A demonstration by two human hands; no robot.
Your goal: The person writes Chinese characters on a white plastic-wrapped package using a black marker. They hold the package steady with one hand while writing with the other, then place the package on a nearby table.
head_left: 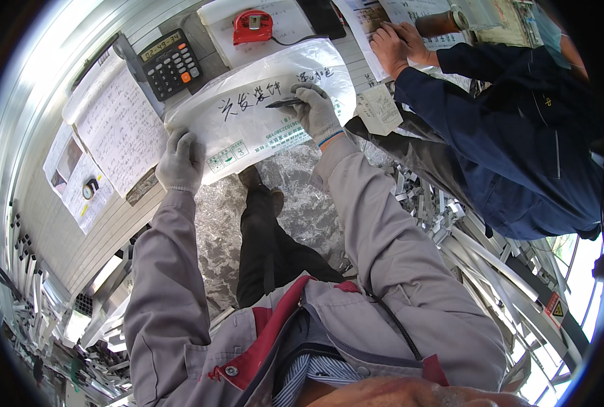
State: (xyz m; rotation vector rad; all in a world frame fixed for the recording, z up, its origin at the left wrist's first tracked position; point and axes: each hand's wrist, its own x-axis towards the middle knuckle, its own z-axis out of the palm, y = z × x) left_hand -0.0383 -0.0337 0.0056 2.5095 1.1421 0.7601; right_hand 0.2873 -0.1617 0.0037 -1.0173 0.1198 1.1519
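A clear plastic bag [261, 129] with handwriting and green print lies at the table's near edge, its lower part overhanging. My left hand [181, 161], in a pale knit glove, is closed on the bag's left corner, fingers curled. On the right side of the bag, my gloved right hand [314, 112] grips a black marker [283, 104], its tip pointing left beside the black writing. A red tape measure [252, 27] sits on white paper [213, 30] just beyond the bag. Left of these lies a black calculator [169, 64] with an orange key.
An open handwritten notebook [115, 122] and a small round gauge [89, 189] lie at the left. At the right, another person's hands [400, 47] rest on papers near a brown cylinder [442, 24]. Metal offcuts [437, 203] heap at the lower right.
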